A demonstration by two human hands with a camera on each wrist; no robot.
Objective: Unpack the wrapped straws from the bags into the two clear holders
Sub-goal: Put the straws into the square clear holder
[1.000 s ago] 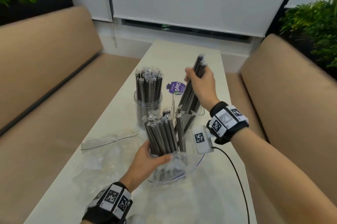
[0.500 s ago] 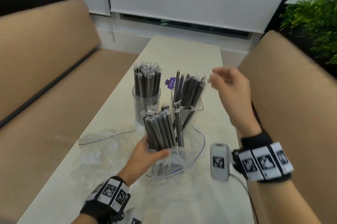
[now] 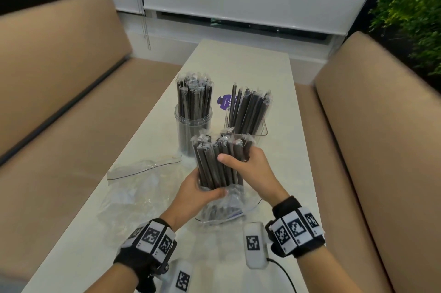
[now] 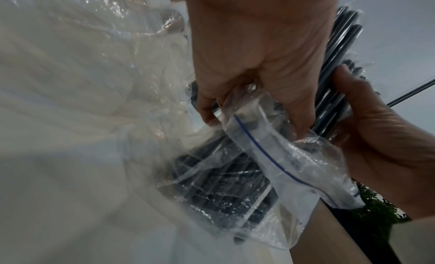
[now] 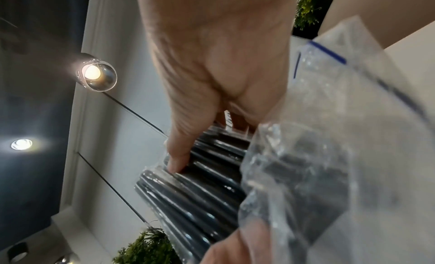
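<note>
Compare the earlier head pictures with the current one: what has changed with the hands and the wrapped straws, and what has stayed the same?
The right hand let go of the straws it put in the right holder, came back toward the person and now grips the bundle of wrapped straws in the bag. The left hand kept holding that bundle; the left holder stayed full.

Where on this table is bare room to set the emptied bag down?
Free: the far table end beyond both holders, and its right edge strip. Crowded: the left near side under empty bags, and the centre, where both hands grip the straw bundle.
</note>
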